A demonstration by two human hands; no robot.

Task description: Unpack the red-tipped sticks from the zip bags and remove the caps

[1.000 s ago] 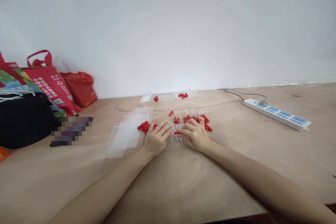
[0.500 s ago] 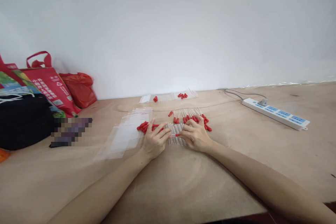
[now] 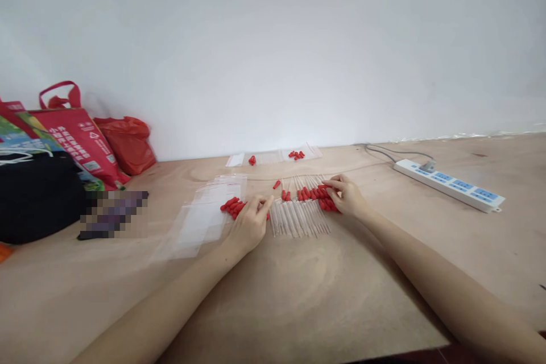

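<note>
Clear thin glass tubes [image 3: 294,219] lie side by side in a row in front of me. Behind them is a row of droppers [image 3: 305,193], thin tubes with red rubber bulbs towards me. My right hand [image 3: 350,198] is at the right end of that row, fingertips pinched at the red bulb of a dropper. More red bulbs lie just under its fingers. My left hand [image 3: 252,219] is closed beside the tubes' left end, next to a heap of loose red bulbs [image 3: 230,205]. What its fingers hold, if anything, is hidden.
Overlapping clear zip bags [image 3: 205,216] lie left of the heap. Against the wall are bags with red bulbs [image 3: 296,155]. A white power strip [image 3: 447,185] with a grey cord lies right. Red shopping bags [image 3: 81,145] and a black bag [image 3: 40,199] stand left.
My hands have moved apart. The right hand went right and away from me to the dropper row, uncovering the glass tubes; the left stayed near the bulb heap, its fingers drawn in.
</note>
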